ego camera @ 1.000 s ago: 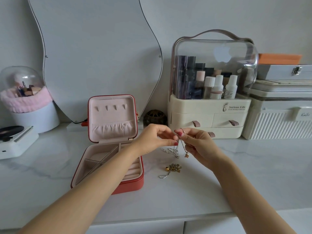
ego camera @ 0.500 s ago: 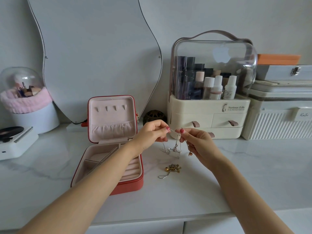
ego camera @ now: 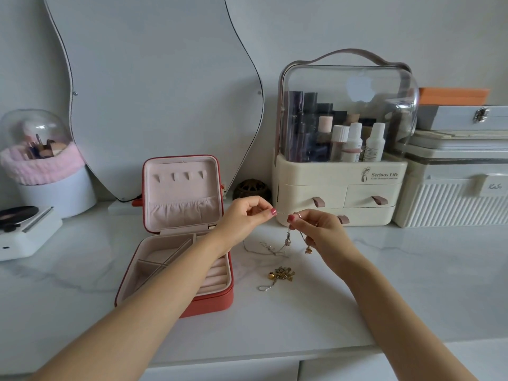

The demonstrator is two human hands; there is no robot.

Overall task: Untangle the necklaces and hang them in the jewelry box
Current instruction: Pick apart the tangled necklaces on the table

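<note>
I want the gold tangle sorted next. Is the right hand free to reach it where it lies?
Probably not yet. The right hand pinches the silver chain, which the left hand holds too. The gold tangle lies uncovered on the counter just below, so once the chain is put down the way looks open.

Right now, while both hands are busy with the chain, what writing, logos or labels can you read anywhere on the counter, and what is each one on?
"Serious Life": front of the cream makeup organizer; the line under it is too small to read.
Apple logo, no words: its clear lid.
Handwritten tag on the ribbed white case: too blurred to read.
Bottle labels inside: too small to read.
</note>
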